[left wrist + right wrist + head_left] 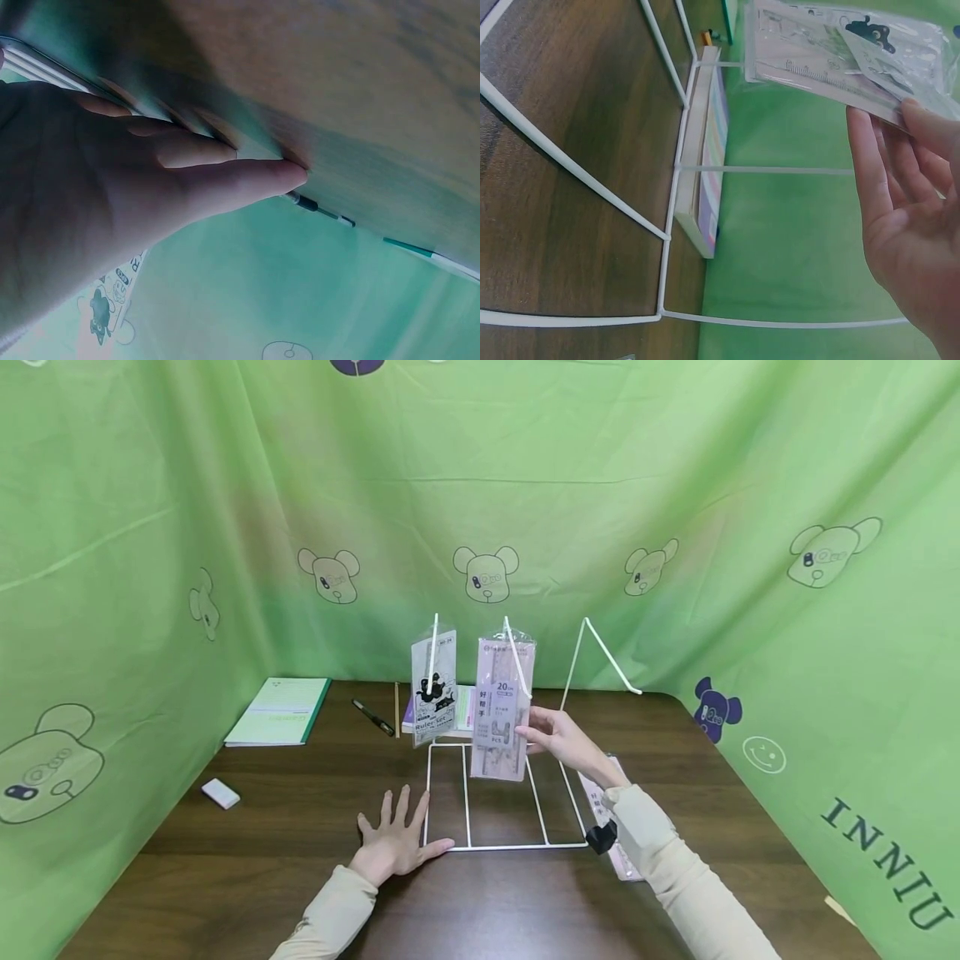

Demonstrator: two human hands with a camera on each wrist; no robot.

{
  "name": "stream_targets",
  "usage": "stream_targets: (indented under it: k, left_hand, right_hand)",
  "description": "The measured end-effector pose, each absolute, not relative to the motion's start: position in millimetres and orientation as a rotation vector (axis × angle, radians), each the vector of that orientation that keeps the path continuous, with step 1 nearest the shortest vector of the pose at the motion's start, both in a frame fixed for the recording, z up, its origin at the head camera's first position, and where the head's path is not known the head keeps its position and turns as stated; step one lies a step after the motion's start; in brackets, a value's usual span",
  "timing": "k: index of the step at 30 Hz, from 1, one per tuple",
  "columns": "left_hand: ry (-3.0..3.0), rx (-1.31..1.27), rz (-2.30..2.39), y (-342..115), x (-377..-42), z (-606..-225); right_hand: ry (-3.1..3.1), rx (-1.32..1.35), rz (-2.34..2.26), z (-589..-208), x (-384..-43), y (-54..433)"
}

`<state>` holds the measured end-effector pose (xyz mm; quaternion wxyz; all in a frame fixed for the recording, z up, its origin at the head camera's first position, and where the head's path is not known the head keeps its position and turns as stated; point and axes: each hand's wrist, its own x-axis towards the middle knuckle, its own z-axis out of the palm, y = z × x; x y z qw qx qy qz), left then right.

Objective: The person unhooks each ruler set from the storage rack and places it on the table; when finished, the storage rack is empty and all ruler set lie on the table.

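My right hand (558, 743) pinches the right edge of a clear-wrapped ruler set (501, 718) marked 20 cm, between thumb and fingers. This pack hangs upright at the middle prong of a white wire display rack (495, 848), and the prong crosses its upper part. On the left prong hangs another ruler set (435, 693) with black cartoon figures. My left hand (396, 841) lies with fingers spread on the table, at the rack's front left corner; in the left wrist view the left hand (172, 172) has straight fingers. The right wrist view shows the right hand (911, 187) holding the pack's edge.
Another pink pack (624, 863) lies under my right forearm, partly hidden. Behind the rack is a purple-edged book (465, 710). To the left are a pen (372, 717), a pencil (397, 710), a green-spined notebook (277, 712) and an eraser (221, 793). Green cloth surrounds the table.
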<state>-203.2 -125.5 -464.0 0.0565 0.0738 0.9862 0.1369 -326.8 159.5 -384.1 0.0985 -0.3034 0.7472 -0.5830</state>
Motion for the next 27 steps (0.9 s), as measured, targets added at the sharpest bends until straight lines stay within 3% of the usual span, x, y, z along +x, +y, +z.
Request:
stream_targets:
  k: [10, 27]
  left_hand:
    - [3.025, 0.225, 0.396, -131, -217, -491]
    - [2.993, 0.221, 0.373, -130, -215, -487]
  right_hand:
    - [2.202, -0.960, -1.659, -380, -313, 168]
    - [2.167, -1.002, -1.613, -377, -292, 178]
